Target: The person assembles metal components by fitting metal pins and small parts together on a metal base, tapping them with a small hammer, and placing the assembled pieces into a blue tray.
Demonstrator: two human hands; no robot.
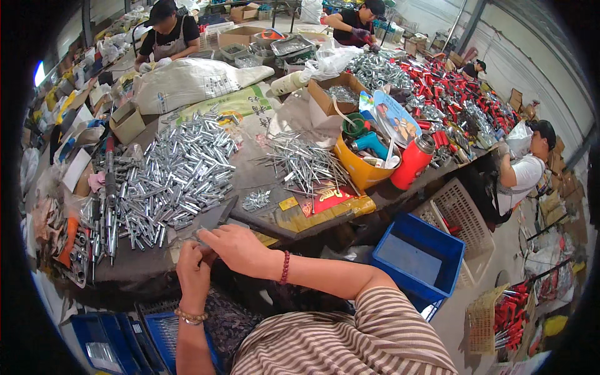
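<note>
At the near edge of the worktable [212,262], my left hand [194,272] and my right hand [240,250] meet, fingers pinched together. Something small and greyish, perhaps metal, shows between the fingertips; its kind is hidden. Just beyond them lies a dark flat plate [215,215]. A big heap of short silver metal pins [181,169] spreads ahead and to the left. Beyond my right hand sit a small cluster of short metal pieces [256,200] and a pile of long thin metal rods [306,164].
An orange bucket [357,165] and red thermos [413,161] stand on the right. Tools [111,206] line the left. A blue bin [419,256] is below right; blue trays [100,340] below left. Co-workers [169,31] [359,25] [525,165] work around the table.
</note>
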